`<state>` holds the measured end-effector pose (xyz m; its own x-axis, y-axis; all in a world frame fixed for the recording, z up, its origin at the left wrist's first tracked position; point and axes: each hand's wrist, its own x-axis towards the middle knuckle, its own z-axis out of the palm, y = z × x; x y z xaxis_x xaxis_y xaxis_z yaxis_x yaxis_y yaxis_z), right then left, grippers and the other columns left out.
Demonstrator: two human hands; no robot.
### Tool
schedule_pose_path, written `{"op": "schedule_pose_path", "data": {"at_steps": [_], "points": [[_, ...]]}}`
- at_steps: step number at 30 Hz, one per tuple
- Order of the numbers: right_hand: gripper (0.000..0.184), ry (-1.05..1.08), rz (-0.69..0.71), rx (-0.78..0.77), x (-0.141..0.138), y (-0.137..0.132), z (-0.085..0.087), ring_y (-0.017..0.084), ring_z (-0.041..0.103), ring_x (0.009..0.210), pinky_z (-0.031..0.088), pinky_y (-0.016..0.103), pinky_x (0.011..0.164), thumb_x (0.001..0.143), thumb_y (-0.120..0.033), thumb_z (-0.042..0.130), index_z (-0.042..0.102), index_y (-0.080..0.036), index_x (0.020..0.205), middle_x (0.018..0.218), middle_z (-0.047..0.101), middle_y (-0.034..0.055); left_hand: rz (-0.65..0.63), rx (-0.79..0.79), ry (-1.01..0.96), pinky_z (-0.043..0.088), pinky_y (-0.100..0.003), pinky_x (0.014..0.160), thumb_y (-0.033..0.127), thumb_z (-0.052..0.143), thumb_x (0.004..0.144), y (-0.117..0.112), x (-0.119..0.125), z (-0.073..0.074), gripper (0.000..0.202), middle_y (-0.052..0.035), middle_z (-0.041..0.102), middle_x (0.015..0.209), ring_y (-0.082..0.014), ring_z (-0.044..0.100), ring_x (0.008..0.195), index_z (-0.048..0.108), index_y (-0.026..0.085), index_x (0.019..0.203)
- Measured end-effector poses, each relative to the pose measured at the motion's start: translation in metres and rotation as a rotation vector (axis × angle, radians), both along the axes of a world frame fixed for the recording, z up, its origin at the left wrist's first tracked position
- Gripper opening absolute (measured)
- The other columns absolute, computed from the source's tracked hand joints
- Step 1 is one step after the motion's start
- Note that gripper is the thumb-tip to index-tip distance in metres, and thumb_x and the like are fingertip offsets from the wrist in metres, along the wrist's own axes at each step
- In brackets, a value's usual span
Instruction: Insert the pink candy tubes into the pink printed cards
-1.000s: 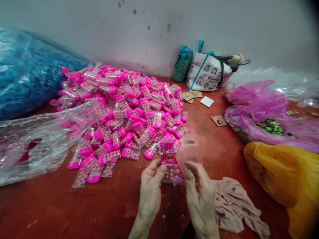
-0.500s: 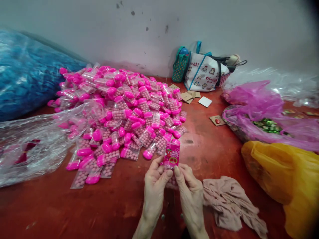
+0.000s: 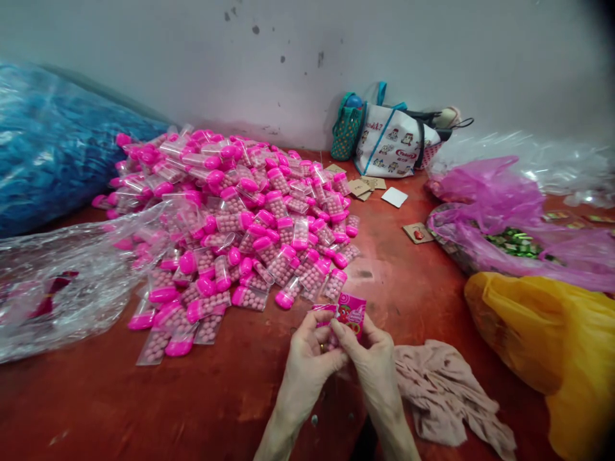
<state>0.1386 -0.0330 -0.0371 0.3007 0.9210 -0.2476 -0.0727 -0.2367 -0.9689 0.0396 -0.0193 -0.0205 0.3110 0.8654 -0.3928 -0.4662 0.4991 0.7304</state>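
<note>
Both hands meet over the near side of the red table. My right hand (image 3: 372, 352) pinches a pink printed label (image 3: 354, 308) with a red fruit character on it. My left hand (image 3: 311, 355), wearing a ring, is closed on a small clear candy container, whose pink balls (image 3: 331, 340) show between the fingers; the rest of it is hidden. Another pink printed piece (image 3: 324, 312) shows above the left fingers; whether it joins the label, I cannot tell. Just beyond the hands lies a large pile of pink-capped candy containers (image 3: 269, 224).
A clear plastic bag (image 3: 86, 282) and a blue-filled bag (image 3: 57, 147) lie left. To the right are a crumpled cloth (image 3: 442, 390), a yellow bag (image 3: 538, 339) and a purple bag (image 3: 504, 192) with green pieces. A tote bag (image 3: 389, 141) and cards (image 3: 394, 196) are farther back.
The pink label has shifted right and lower, tilted, with my right thumb across it. A second pink piece now shows at the left fingers. Both hands have moved slightly right.
</note>
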Motion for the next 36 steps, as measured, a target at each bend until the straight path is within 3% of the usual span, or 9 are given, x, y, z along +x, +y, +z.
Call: {"op": "schedule_pose_path", "data": {"at_steps": [3,7,12,17,23,36], "points": [[0.029,0.020,0.033,-0.031,0.000,-0.003,-0.003,0.016,0.060,0.058,0.048,0.025,0.056,0.071,-0.039,0.067,0.067,-0.014,0.084,0.066,0.067,0.0026,0.026,0.024,0.013,0.043,-0.020,0.059,0.007,0.074,0.059,0.000,0.000,-0.002,0.049,0.0000,0.066,0.070,-0.0111,0.056,0.063,0.050,0.018,0.100],[0.028,0.056,0.089,-0.040,0.004,-0.003,-0.005,0.015,0.060,0.058,0.048,0.024,0.055,0.073,-0.039,0.065,0.068,-0.014,0.085,0.064,0.066,0.0011,0.011,0.027,-0.052,0.045,-0.021,0.065,0.006,0.074,0.057,0.000,-0.004,-0.006,0.045,-0.0022,0.066,0.080,-0.0116,0.058,0.071,0.057,0.016,0.098],[0.025,-0.038,0.192,0.002,0.007,-0.002,0.004,0.018,0.062,0.075,0.051,0.025,0.063,0.075,-0.035,0.064,0.070,-0.015,0.089,0.088,0.064,0.0050,-0.128,-0.137,-0.271,0.051,-0.031,0.063,0.022,0.066,0.071,0.003,-0.009,-0.006,0.035,-0.0090,0.066,0.088,-0.0186,0.063,0.074,0.058,0.014,0.105],[0.043,-0.057,0.323,0.050,0.006,-0.010,0.012,0.022,0.060,0.094,0.052,0.030,0.079,0.065,-0.025,0.073,0.064,-0.021,0.106,0.110,0.057,0.0062,-0.016,-0.208,-0.212,0.052,-0.030,0.060,0.025,0.064,0.074,0.005,-0.006,-0.001,0.027,-0.0087,0.068,0.078,-0.0174,0.065,0.063,0.060,0.012,0.098],[0.029,0.009,0.265,0.120,0.002,-0.016,0.006,0.022,0.061,0.095,0.053,0.030,0.081,0.070,-0.024,0.069,0.067,-0.021,0.099,0.110,0.056,0.0068,0.009,-0.185,-0.190,0.051,-0.027,0.057,0.025,0.062,0.077,0.005,-0.003,-0.002,0.024,-0.0100,0.068,0.074,-0.0165,0.064,0.058,0.062,0.008,0.093],[0.021,-0.053,0.238,0.125,0.001,-0.013,0.009,0.023,0.059,0.099,0.052,0.027,0.080,0.066,-0.023,0.074,0.073,-0.023,0.086,0.108,0.057,0.0062,-0.124,-0.092,-0.227,0.047,-0.024,0.052,0.016,0.051,0.083,0.005,-0.009,-0.004,0.021,-0.0126,0.069,0.073,-0.0190,0.066,0.063,0.060,0.008,0.100]]}}
